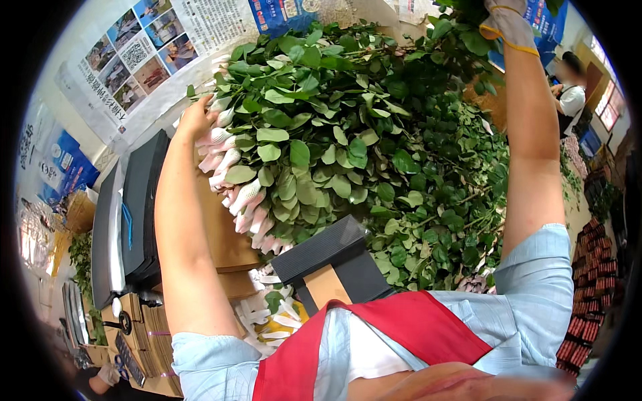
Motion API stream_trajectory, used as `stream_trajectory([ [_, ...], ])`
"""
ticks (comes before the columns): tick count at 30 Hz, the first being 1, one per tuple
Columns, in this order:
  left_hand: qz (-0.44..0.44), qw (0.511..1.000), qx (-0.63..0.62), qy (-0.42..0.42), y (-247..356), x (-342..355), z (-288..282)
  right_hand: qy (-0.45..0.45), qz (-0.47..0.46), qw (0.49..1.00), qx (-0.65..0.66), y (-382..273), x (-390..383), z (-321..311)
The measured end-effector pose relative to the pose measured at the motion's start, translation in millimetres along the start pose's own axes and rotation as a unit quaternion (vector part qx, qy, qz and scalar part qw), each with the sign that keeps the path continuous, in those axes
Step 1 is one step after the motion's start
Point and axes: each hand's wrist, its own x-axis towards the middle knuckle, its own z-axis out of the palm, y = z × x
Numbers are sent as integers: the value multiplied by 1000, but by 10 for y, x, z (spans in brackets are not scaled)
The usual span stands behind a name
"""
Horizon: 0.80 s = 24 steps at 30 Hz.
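A large heap of leafy, long-stemmed flowers (334, 127), apparently roses, lies before me. White and pink foam net sleeves (226, 159) cover the heads along its left edge. Bare, my left hand (196, 119) reaches to the far left end of this row, its fingers curled at a net-sleeved flower whose head they partly hide. At the far right my right hand (506, 21), in a pale glove with a yellow cuff, is among leafy stems (470, 30). The top edge of the view cuts off its fingers, so its grip does not show.
In front of me stands a black corrugated box-like piece (321, 250) with a tan strip. Dark boards (144, 207) lean at left, above stacked cardboard (150, 334). Loose white sleeves (267, 321) lie near my body. Another person (570, 93) stands far right, near stacked bundles (588, 281).
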Motion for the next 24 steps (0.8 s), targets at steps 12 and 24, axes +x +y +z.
stream_trajectory([
  [12,161,873,-457,45,1263,-446,-1252,-60,-108,990,67,-1252,295,905],
  [24,42,979,114,-162,1004,-806,18,-34,-159,987,11,-1458,300,939],
])
